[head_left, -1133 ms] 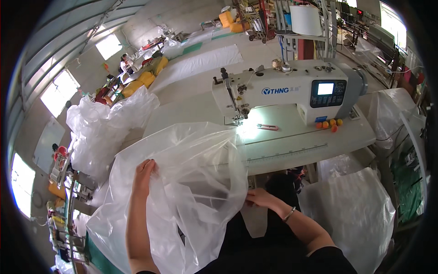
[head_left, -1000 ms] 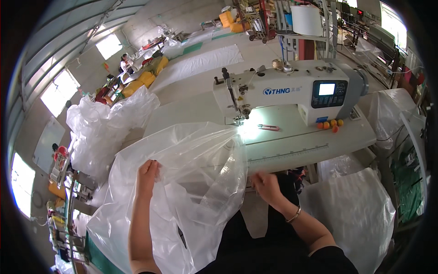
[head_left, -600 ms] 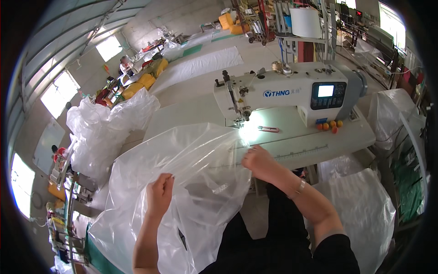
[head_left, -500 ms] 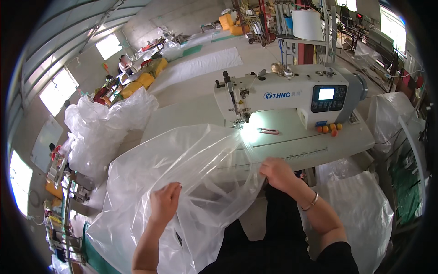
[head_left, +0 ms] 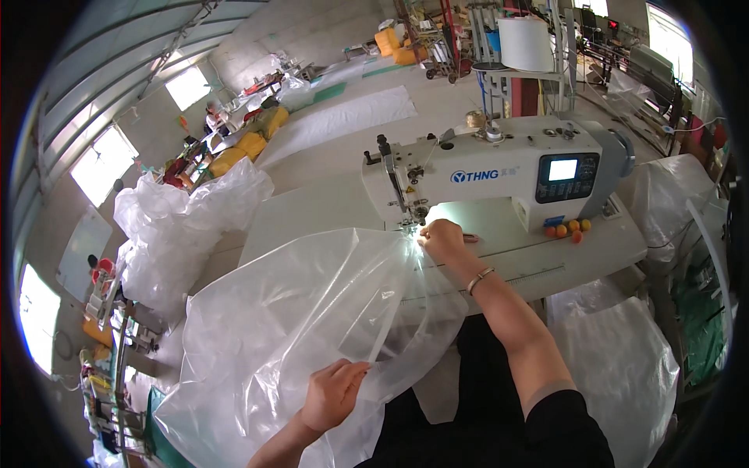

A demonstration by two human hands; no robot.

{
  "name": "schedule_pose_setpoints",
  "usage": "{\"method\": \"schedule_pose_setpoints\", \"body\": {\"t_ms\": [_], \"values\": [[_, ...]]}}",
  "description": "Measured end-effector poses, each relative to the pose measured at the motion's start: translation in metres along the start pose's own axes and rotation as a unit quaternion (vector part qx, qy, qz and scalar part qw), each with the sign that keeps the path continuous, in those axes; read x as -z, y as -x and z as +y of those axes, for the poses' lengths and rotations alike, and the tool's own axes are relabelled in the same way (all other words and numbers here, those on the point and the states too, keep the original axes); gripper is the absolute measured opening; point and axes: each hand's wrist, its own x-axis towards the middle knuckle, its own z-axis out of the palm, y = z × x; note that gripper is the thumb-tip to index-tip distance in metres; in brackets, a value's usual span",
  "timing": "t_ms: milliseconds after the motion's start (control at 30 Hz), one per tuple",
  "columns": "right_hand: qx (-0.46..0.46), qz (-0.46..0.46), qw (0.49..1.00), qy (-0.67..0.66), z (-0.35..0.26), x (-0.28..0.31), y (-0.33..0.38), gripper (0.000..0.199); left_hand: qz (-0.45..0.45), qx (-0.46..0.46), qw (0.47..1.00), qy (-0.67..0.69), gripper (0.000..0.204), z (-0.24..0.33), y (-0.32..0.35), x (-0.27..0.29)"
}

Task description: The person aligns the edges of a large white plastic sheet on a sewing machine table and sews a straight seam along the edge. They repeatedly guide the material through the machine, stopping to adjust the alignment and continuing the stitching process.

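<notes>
Currently, a translucent plastic sheet (head_left: 257, 335) drapes over the sewing table's (head_left: 292, 214) near left edge, its far corner at the left end of the industrial sewing machine (head_left: 476, 156). The left hand (head_left: 334, 394) pinches a fold; the right hand (head_left: 442, 240) curls at that corner, its grip unclear, partly hiding a utility knife (head_left: 471, 238). Small orange-yellow fruits (head_left: 573, 225) sit right; crumpled plastic (head_left: 168, 246) heaps left; a white thread cone (head_left: 525, 44) stands far right.

Daylight glares through washed-out windows (head_left: 104, 165); white light glows beneath the machine (head_left: 476, 148); highlights streak the plastic (head_left: 289, 312); straight lines bend toward black fisheye corners.
</notes>
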Motion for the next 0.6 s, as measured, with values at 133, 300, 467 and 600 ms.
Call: {"method": "schedule_pose_setpoints", "body": {"t_ms": [133,300,467,600], "values": [[0.017,-0.001,0.995,0.103,-0.001,-0.003,-0.012,0.012,-0.027,0.013,0.999,0.019,0.011,0.001,0.003,-0.008],[0.014,0.1,0.984,0.144,0.051,-0.006,-0.03,0.009,-0.072,-0.041,0.997,0.003,0.012,0.004,0.007,-0.029],[0.177,-0.069,0.979,-0.079,-0.039,0.056,0.065,0.01,-0.044,0.008,0.998,0.044,0.01,0.008,0.009,-0.022],[0.335,-0.43,0.839,-0.003,-0.08,0.063,0.179,0.032,-0.083,0.006,0.996,0.035,0.011,0.017,-0.013,-0.013]]}}
